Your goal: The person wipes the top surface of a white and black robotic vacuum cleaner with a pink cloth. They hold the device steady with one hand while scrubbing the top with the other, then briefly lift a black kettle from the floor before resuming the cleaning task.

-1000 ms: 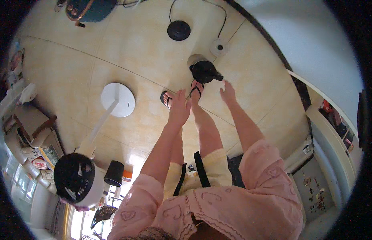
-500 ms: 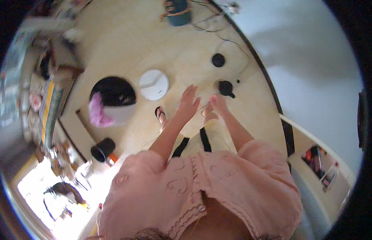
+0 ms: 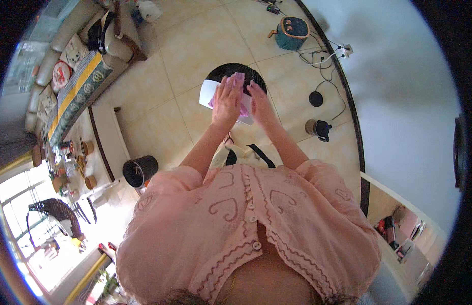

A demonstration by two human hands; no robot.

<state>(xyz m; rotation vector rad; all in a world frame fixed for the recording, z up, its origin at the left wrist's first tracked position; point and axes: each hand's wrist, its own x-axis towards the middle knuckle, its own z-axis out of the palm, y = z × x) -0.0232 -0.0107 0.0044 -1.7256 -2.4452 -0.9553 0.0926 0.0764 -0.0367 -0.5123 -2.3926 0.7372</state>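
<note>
1. Lying on a round black-and-white appliance (image 3: 219,73), a pink cloth (image 3: 244,108) is partly covered by the left hand (image 3: 227,103), its fingers slightly apart.
2. The right hand (image 3: 261,104) is held at the cloth's right edge; whether its fingers are closed cannot be told.

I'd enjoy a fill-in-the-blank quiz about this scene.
The left hand and right hand are at a cloth over a black-and-____ round thing.
The kettle is on the tiled ____.
The pink shirt has round ____ down its front.
The sofa is on the picture's ____ side.
Missing words: white; floor; buttons; left.
</note>
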